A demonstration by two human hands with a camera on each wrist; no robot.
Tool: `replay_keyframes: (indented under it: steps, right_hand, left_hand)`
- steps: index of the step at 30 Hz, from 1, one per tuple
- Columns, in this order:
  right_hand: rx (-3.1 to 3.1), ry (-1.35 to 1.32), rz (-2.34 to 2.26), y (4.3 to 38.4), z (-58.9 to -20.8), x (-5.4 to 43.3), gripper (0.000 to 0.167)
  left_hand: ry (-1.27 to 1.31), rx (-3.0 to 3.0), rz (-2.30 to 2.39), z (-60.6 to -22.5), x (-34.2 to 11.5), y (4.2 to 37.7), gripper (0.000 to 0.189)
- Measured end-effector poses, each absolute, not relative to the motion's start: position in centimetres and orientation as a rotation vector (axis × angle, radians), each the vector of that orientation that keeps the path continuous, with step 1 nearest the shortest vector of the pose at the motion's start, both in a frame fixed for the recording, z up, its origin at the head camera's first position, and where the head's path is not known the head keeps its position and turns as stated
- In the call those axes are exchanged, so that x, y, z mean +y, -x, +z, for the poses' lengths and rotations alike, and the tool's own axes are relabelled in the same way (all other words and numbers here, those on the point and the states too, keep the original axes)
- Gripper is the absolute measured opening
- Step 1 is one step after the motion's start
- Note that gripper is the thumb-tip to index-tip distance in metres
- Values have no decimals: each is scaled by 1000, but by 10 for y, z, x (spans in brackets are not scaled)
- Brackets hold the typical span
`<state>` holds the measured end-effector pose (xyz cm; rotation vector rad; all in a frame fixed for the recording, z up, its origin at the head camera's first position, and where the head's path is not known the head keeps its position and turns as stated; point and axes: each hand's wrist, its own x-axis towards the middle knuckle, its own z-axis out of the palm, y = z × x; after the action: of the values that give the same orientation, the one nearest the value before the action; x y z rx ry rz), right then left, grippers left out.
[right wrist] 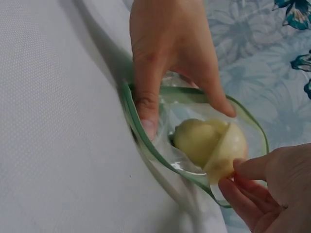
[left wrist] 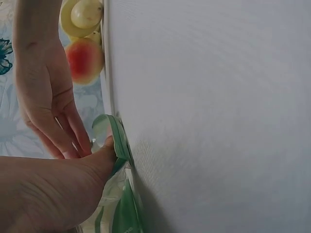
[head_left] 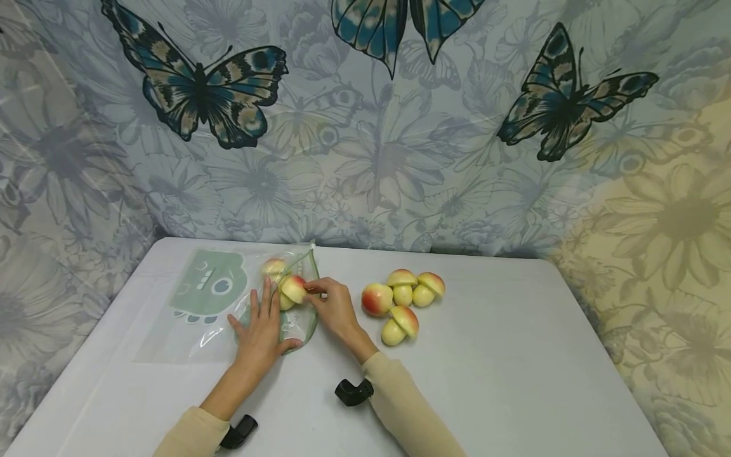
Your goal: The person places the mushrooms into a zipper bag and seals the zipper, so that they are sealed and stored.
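Observation:
A clear zip bag (head_left: 183,343) with a green printed face and a green-edged mouth (right wrist: 150,148) lies on the left of the table. My left hand (head_left: 258,330) spreads over it with fingers straight; in the right wrist view its thumb is inside the mouth, against the edge. At that mouth my right hand (head_left: 337,311) pinches a yellow and red toy mushroom (right wrist: 226,150) by its cap, the stem pointing into the bag. Another toy mushroom (head_left: 274,266) shows through the plastic, partly hidden behind the held one.
Several similar toy mushrooms (head_left: 401,320) stand grouped on the white table (head_left: 514,355), right of my right hand. One (head_left: 377,299) turns its round red cap this way. A butterfly-patterned cloth (head_left: 388,158) rises behind the table's back edge.

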<state>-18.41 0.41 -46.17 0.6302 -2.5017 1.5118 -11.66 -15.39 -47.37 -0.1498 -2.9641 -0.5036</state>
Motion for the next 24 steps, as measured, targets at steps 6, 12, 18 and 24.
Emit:
replay_keyframes:
  steps: [6,12,18,24]
  right_hand:
    - [-2556,-672,1503,183,-463,1,18]
    - [-2576,-700,1520,181,-463,-3,18]
    - [-2583,-708,1534,178,-459,-7,20]
    - [-2616,-703,1513,177,-458,-11,22]
  left_hand:
    - [162,-2952,-510,-475,-153,117,117]
    - [166,-2946,-505,-475,-152,117,118]
    - [167,-2955,-475,-474,-151,117,116]
    - [175,-2946,-450,-472,-150,118,115]
